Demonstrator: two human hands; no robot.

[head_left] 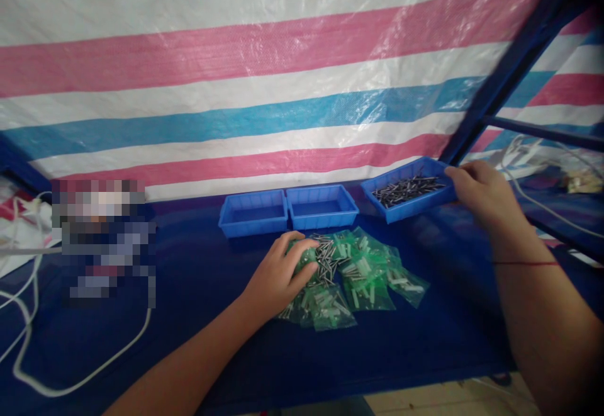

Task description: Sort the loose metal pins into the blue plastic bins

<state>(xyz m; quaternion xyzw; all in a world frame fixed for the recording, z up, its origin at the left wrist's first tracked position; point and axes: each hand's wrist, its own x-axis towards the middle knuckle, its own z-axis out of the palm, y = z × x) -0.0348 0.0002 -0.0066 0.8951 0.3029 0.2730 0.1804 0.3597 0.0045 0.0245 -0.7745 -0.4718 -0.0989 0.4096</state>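
My right hand [476, 189] grips the right end of a blue plastic tray [410, 208], which is tilted and stands askew from two other trays. Dark screws [401, 191] lie heaped in it. My left hand [283, 268] rests on the left side of a pile, its fingers apart and curved over the edge. That pile has loose silvery screws [325, 258] at its middle, with several small green-tinted clear bags [370, 271] around and under them. White plugs and screws show through the bags. The tips of some left fingers are hidden.
Two blue trays with nothing visible in them, a left tray [253, 230] and a middle tray [323, 221], stand side by side behind the pile. White cables [89, 384] loop across the dark blue table [401, 347] at left. A striped sheet [264, 114] hangs behind.
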